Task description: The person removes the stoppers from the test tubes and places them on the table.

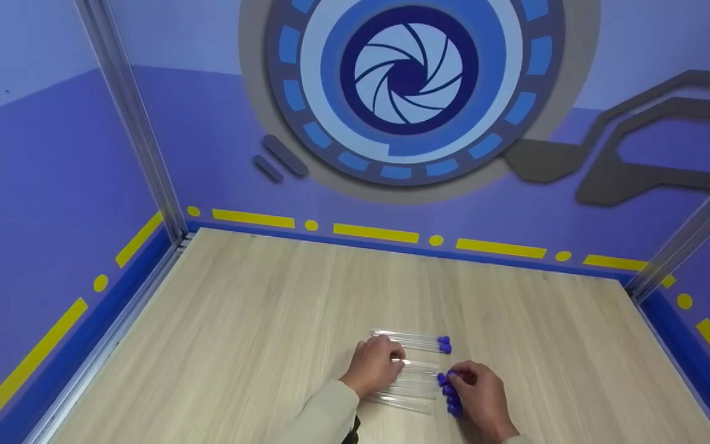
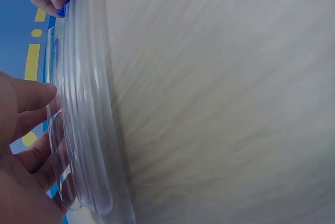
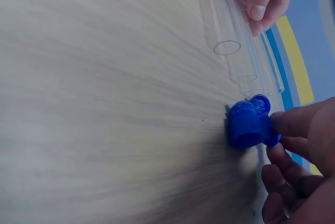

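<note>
My left hand (image 1: pixel 372 366) pinches a clear, uncapped test tube (image 1: pixel 421 365) between thumb and fingers, just above several other open tubes (image 1: pixel 413 388) lying side by side on the table. In the left wrist view, the held tube (image 2: pixel 54 67) stands a little apart from that row. Near the tubes' open ends, my right hand (image 1: pixel 484 394) pinches a blue cap (image 3: pixel 273 137) by its edge. Right beside it, more blue caps (image 1: pixel 453 401) sit in a short line on the wood. Beyond my left hand lie two tubes (image 1: pixel 410 341) with blue caps on.
The pale wooden table (image 1: pixel 269 308) runs back to a blue-purple printed wall (image 1: pixel 219 154) with yellow dashes along its base. Metal posts stand at the left corner (image 1: pixel 136 123) and the right corner (image 1: pixel 688 240). A side wall (image 1: pixel 40 246) borders the table's left.
</note>
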`<state>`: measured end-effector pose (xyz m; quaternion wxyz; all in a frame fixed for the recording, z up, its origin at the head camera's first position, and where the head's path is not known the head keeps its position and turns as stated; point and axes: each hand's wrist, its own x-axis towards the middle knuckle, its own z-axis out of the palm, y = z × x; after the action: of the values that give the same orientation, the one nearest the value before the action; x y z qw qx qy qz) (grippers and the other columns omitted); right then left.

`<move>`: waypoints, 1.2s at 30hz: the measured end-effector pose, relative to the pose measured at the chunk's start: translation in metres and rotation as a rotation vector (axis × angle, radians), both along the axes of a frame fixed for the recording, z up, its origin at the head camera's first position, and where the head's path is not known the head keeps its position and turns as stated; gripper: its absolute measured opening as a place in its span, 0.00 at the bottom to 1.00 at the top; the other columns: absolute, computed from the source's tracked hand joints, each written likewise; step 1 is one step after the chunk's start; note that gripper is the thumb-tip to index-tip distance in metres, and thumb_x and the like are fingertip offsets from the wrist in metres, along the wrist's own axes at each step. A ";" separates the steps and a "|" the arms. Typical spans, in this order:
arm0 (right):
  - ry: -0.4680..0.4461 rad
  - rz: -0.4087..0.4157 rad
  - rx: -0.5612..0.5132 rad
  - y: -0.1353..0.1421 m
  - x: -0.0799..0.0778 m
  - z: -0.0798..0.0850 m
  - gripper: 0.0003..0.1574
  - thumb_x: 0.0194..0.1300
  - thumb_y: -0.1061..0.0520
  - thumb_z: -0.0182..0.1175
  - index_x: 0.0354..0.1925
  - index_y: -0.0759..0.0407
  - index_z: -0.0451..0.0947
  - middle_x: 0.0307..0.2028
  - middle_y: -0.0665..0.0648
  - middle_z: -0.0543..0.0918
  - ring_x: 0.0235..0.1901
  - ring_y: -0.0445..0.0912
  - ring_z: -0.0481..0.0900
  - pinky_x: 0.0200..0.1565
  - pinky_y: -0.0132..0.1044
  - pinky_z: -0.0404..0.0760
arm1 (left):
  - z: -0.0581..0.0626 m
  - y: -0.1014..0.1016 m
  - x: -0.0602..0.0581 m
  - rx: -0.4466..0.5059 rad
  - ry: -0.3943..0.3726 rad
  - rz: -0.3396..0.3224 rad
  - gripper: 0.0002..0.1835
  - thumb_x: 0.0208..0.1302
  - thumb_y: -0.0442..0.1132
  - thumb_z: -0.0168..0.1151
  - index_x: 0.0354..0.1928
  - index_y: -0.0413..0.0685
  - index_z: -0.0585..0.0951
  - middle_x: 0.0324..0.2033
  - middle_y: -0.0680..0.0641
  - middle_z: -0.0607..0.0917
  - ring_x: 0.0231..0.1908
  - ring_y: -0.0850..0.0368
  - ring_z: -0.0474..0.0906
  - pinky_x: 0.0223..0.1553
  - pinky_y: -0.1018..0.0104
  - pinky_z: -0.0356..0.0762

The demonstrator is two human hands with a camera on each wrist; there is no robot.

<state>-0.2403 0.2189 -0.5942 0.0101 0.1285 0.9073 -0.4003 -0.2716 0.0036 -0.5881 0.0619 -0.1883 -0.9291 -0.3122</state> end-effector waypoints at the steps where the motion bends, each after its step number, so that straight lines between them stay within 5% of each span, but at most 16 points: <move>1: 0.006 -0.001 0.009 0.000 0.000 0.000 0.08 0.64 0.63 0.60 0.42 0.57 0.81 0.39 0.55 0.80 0.40 0.45 0.75 0.42 0.39 0.73 | 0.000 0.000 0.000 0.001 0.002 0.002 0.02 0.55 0.39 0.65 0.27 0.56 0.84 0.24 0.58 0.76 0.30 0.64 0.70 0.34 0.68 0.58; 10: 0.008 0.007 0.023 -0.001 -0.003 0.000 0.08 0.64 0.62 0.61 0.43 0.59 0.82 0.38 0.55 0.80 0.38 0.45 0.75 0.40 0.39 0.72 | 0.000 0.001 0.001 -0.025 0.044 0.022 0.02 0.53 0.39 0.65 0.25 0.56 0.82 0.24 0.57 0.76 0.29 0.63 0.70 0.33 0.68 0.58; 36: 0.024 -0.024 0.021 0.001 -0.009 0.005 0.12 0.68 0.61 0.56 0.48 0.59 0.79 0.42 0.56 0.80 0.42 0.46 0.74 0.42 0.39 0.72 | 0.003 0.001 -0.002 0.036 -0.039 0.013 0.04 0.60 0.38 0.63 0.29 0.53 0.84 0.27 0.57 0.78 0.34 0.62 0.72 0.37 0.66 0.61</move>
<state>-0.2493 0.2203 -0.5895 -0.0068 0.1346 0.9099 -0.3924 -0.2736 0.0045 -0.5856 0.0493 -0.1750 -0.9256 -0.3321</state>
